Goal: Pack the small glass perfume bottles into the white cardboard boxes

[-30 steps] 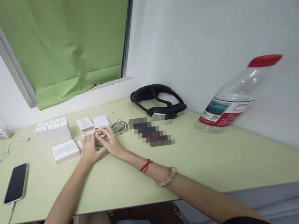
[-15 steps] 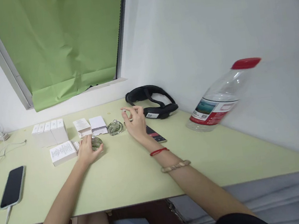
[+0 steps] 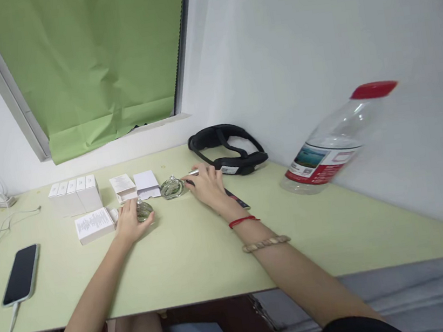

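Note:
My left hand (image 3: 129,225) rests on the table with its fingers and thumb around a round, clear glass bottle (image 3: 144,211), which looks like a perfume bottle. Its left side is hidden behind the fingers. A second such glass bottle (image 3: 172,189) lies between my hands, close to the right thumb. My right hand (image 3: 207,188), palm down, has its fingers closed on a slim silver tube (image 3: 193,173), partly covered by the fingers. Beside the left hand lies a white printed box (image 3: 95,225) with its flap open.
Several white boxes (image 3: 74,197) stand in a row at the left. Two open boxes (image 3: 123,186) are behind the bottles. A black headset (image 3: 241,160), a dark phone (image 3: 242,202) beneath my right wrist, a red-capped bottle (image 3: 322,161), and a charging phone (image 3: 21,274) are also on the table.
My right hand has come down from a raised pinch with the silver piece, turning palm down beside the second glass bottle. The left hand stays at its bottle. The view shifts slightly.

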Demonstrator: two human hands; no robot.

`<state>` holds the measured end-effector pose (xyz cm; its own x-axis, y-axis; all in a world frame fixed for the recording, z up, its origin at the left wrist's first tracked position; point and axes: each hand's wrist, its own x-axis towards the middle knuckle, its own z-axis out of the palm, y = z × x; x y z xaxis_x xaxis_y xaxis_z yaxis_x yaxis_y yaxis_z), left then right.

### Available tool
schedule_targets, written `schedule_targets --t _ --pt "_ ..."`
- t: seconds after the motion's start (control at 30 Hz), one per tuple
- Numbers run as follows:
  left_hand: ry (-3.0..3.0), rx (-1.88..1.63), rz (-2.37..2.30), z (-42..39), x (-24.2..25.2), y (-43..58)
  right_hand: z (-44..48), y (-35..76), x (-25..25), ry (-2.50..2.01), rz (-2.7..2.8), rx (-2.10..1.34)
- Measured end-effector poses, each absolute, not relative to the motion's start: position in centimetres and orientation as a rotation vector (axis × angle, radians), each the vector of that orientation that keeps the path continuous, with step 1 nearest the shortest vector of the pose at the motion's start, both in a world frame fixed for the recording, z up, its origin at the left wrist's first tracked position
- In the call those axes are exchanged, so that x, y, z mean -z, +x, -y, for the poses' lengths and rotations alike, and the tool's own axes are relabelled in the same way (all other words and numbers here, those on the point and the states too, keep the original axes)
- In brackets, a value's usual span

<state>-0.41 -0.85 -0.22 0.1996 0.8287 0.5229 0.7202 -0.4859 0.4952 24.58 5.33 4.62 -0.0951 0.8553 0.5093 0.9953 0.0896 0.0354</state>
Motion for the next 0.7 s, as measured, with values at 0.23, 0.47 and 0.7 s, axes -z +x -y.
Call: schedule_targets --t 0.23,0.47,0.7 --pt "2.323 -1.147 -1.513 0.9 0.2 -0.4 -5.5 24.2 -3.7 -1.877 2.022 0.517" --pt "2.324 -1.139 -1.519 0.9 0.1 -0.4 -5.9 24.2 -3.0 -1.847 2.118 0.475" --pt "2.319 -1.152 -1.512 0.8 0.2 -0.3 -6.1 24.1 -3.1 -1.813 2.03 0.396"
